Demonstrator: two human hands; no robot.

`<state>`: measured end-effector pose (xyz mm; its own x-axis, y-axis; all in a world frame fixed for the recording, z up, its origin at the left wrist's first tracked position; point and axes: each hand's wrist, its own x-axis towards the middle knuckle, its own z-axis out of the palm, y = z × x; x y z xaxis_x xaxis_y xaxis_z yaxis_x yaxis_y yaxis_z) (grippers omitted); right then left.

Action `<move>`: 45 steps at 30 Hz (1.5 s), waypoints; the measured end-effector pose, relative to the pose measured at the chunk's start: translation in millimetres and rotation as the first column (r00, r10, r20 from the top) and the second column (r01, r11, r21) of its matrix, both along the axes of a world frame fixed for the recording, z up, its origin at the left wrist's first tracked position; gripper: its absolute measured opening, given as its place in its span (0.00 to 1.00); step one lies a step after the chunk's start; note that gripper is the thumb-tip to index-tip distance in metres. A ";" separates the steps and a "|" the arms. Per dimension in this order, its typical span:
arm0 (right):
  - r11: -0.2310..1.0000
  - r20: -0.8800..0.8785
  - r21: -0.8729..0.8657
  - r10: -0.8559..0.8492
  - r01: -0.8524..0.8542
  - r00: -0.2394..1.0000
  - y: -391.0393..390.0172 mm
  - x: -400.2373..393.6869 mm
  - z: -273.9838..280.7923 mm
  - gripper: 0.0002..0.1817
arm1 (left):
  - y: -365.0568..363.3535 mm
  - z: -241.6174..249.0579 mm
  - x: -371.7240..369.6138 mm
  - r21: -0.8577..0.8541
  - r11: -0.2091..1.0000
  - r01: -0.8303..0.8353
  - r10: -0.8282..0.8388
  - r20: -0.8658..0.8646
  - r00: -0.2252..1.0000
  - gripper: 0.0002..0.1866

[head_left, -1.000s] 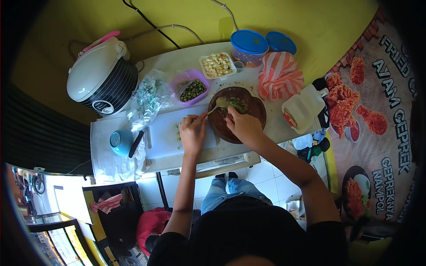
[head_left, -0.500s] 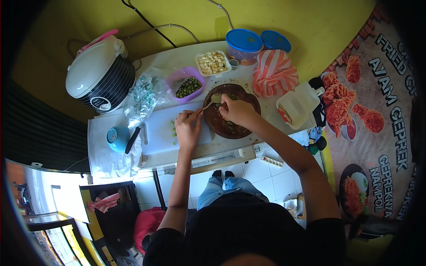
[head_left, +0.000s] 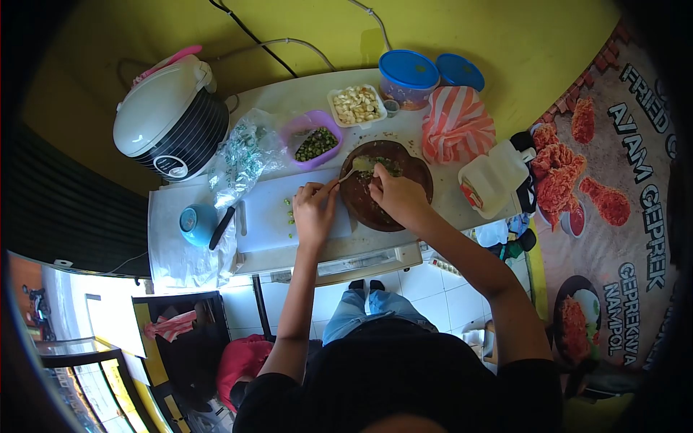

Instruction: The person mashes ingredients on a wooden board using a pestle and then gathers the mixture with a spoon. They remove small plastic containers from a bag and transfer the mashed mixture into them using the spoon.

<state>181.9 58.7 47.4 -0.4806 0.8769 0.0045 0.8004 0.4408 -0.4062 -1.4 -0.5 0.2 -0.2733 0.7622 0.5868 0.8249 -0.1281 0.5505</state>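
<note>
My left hand (head_left: pixel 315 215) is closed at the near left rim of a brown stone mortar (head_left: pixel 375 211), its fingertips pinching the handle of a metal spoon (head_left: pixel 349 175). The spoon's bowl hangs over the mortar, with pale mash on it. Over the mortar's middle, my right hand (head_left: pixel 397 196) has its fingers curled together close to the spoon's bowl; whatever they hold, if anything, is hidden. Green bits and a wet mash lie in the mortar. Beneath my left wrist is a white cutting board (head_left: pixel 271 206) with chopped green pieces (head_left: pixel 290 213).
Behind stand a purple tub (head_left: pixel 338 150) of chopped greens, a white tray (head_left: pixel 339 119) of pale cloves and a blue-lidded container (head_left: pixel 408 68). A striped bag (head_left: pixel 456 126) and foam box (head_left: pixel 494 177) sit right; a blue bowl (head_left: pixel 196 224), black knife handle (head_left: pixel 222 228) and rice cooker (head_left: pixel 170 119) left.
The whole view has shifted slightly. My right fingertips have drawn a little away from the spoon's bowl, toward me and right. The left hand keeps its hold on the spoon.
</note>
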 end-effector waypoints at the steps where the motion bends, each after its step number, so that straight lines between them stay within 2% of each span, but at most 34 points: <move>1: 1.000 0.032 0.004 -0.003 0.003 0.999 3.7 -3.9 2.2 0.19 | 0.1 1.4 0.4 0.001 1.000 0.001 -0.001 0.002 1.000 0.09; 5: 0.997 0.068 -0.078 -0.009 0.014 0.998 -8.0 3.7 8.1 0.18 | 2.7 3.6 -0.8 -0.015 1.000 -0.012 0.012 0.013 1.000 0.09; 8: 0.997 -0.039 -0.066 0.030 -0.033 0.999 -3.2 7.0 4.8 0.17 | 0.0 0.8 0.8 -0.022 1.000 -0.009 0.009 0.014 1.000 0.09; 11: 0.994 0.004 -0.066 0.088 -0.088 0.996 13.6 2.0 3.2 0.18 | 1.9 0.8 0.5 -0.015 1.000 -0.005 0.005 -0.002 1.000 0.09; 17: 0.871 0.173 -0.490 0.062 0.031 0.983 24.6 -7.5 51.2 0.20 | 1.8 -2.5 0.4 0.005 1.000 -0.009 0.009 -0.018 1.000 0.08; 24: 0.969 0.104 -0.220 0.135 -0.109 0.985 10.6 7.3 15.8 0.19 | 0.4 -1.6 1.1 -0.007 1.000 -0.011 0.011 -0.010 1.000 0.09; 27: 0.995 0.063 -0.091 0.045 -0.039 0.997 -5.8 5.6 1.1 0.19 | -0.2 -1.1 1.1 -0.020 1.000 -0.013 0.013 0.009 1.000 0.09; 31: 0.998 -0.003 -0.063 -0.007 0.007 1.000 -3.5 -1.6 -1.4 0.21 | -0.4 -0.8 0.7 -0.035 0.999 -0.017 0.017 0.005 1.000 0.09; 34: 0.999 0.045 0.018 -0.038 0.038 0.998 3.3 -15.2 1.8 0.15 | 1.4 -0.1 1.0 -0.033 0.999 -0.002 0.003 0.007 1.000 0.09; 37: 0.999 -0.022 -0.043 -0.007 0.006 1.000 -6.2 -1.6 -1.7 0.15 | 0.0 1.9 1.8 -0.044 0.999 0.000 0.000 0.013 1.000 0.09; 40: 0.996 -0.008 -0.088 0.033 -0.034 0.999 -2.0 2.5 0.8 0.15 | 0.4 0.2 2.6 -0.038 0.999 -0.005 0.005 0.013 1.000 0.09; 43: 0.993 -0.028 -0.071 0.088 -0.090 0.996 20.2 -1.5 -1.8 0.16 | 1.9 1.2 1.9 -0.025 1.000 0.002 -0.001 0.006 1.000 0.09; 45: 0.982 0.036 -0.137 0.134 -0.128 0.990 27.8 -1.0 6.4 0.17 | 0.1 0.6 1.3 -0.029 1.000 0.002 -0.002 0.003 1.000 0.09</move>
<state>181.0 86.6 53.8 -0.5887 0.7973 -0.1333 0.7581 0.4872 -0.4335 -0.2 -0.5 0.8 -0.2733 0.7797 0.5634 0.8229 -0.1139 0.5567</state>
